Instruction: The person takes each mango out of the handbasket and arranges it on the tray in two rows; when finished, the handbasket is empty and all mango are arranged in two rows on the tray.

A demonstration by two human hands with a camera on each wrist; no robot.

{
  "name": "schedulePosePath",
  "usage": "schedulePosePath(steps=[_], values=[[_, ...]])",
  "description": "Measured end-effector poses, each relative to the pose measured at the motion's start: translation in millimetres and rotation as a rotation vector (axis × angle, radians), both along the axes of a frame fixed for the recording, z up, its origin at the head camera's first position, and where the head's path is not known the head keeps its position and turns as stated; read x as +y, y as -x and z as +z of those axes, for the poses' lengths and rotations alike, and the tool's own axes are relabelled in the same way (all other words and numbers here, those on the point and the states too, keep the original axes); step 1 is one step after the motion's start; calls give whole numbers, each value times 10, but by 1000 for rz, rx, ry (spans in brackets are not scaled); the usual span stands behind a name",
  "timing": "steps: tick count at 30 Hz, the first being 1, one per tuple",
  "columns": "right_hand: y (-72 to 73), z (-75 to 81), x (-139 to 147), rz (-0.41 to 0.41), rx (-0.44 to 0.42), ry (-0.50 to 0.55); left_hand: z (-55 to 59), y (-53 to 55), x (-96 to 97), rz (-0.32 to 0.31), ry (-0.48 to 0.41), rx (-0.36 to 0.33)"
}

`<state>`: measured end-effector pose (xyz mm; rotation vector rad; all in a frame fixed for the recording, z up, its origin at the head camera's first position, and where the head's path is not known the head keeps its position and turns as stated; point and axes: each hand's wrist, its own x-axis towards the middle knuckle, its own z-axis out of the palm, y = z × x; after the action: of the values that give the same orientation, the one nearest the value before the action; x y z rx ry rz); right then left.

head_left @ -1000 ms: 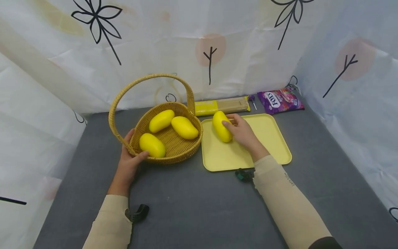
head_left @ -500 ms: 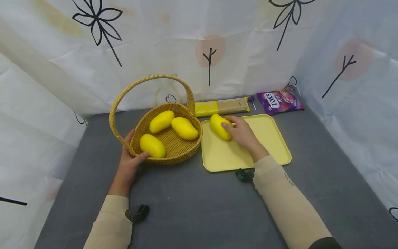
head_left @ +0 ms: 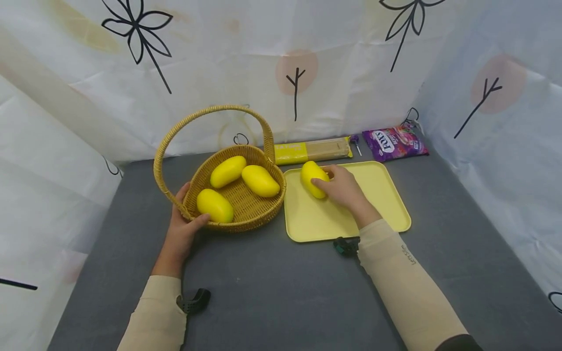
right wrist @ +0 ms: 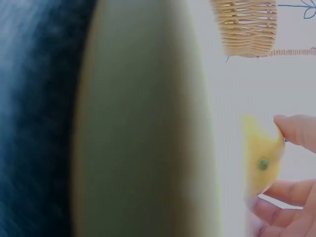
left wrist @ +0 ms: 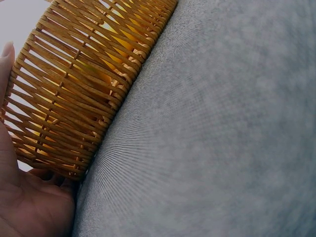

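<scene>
The right hand point(head_left: 344, 187) grasps one yellow mango point(head_left: 311, 174), with the thumb on the near side and the fingers around the far end. This mango is at about 10 o'clock from the palm, over the left part of the yellow tray point(head_left: 307, 224); it is not possible to tell whether it touches the tray surface. Its long axis runs from 11 o'clock to 5 o'clock, and its stem spot is visible in the right wrist view.

The important relation is with the wicker basket point(head_left: 243, 207), which lies at 9 o'clock from the held mango, near but apart. The right hand is the nearer one to this mango. The left hand point(head_left: 182, 226) grips the basket wall at its 8 o'clock, with the thumb over the rim. The handle point(head_left: 212, 108) rises from about 8 o'clock and 1 o'clock of the rim, so the side facing the held mango has no handle across it.

Inside the basket rest three other mangoes point(head_left: 260, 181), at about 11, 3 and 8 o'clock. Behind the tray, on the grey tabletop point(head_left: 272, 292), lie a yellow packet point(head_left: 313, 151), a lollipop point(head_left: 354, 140) and a purple bag point(head_left: 397, 141).
</scene>
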<state>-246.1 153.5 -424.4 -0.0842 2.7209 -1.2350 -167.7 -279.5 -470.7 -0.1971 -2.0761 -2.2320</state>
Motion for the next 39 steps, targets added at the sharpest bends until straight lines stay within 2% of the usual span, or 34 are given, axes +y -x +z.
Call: schedulePosePath(steps=[6, 15, 30, 39], values=[[-4, 20, 1, -4, -32, -2, 1, -9, -1, 3, 3, -4], [5, -7, -13, 2, -18, 29, -7, -11, -1, 3, -2, 3], [14, -17, -5, 4, -33, 8, 12, -21, 8, 13, 10, -8], [-14, 88, 39, -1, 11, 54, 11, -25, 10, 9, 11, -4]])
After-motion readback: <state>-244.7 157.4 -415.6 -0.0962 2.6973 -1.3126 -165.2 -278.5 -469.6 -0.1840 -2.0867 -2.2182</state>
